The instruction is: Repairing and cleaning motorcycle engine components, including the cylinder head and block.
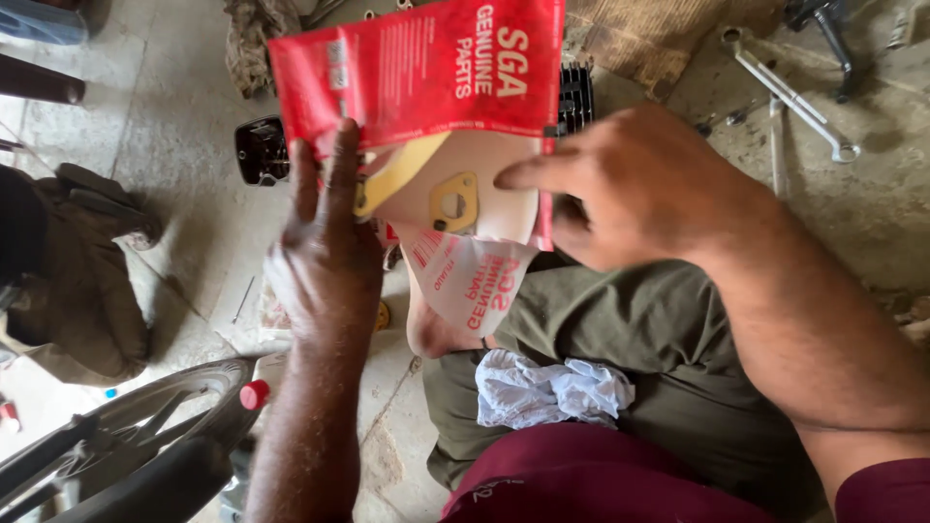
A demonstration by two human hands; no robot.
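My left hand [325,247] holds up a flat red and clear plastic packet [426,68] by its lower left side, fingers spread along its back. Through the clear part shows a white backing card with yellowish gaskets [453,201]. My right hand [630,189] grips the packet's right edge, thumb across the front. A second, clear printed wrapper [470,281] hangs below the packet, over my knee.
A crumpled white rag [547,389] lies on my olive trousers. Wrenches [790,97] rest on the concrete floor at the upper right. A black finned engine part [576,97] sits behind the packet. A wheel [165,412] and a red cap [254,394] are at the lower left.
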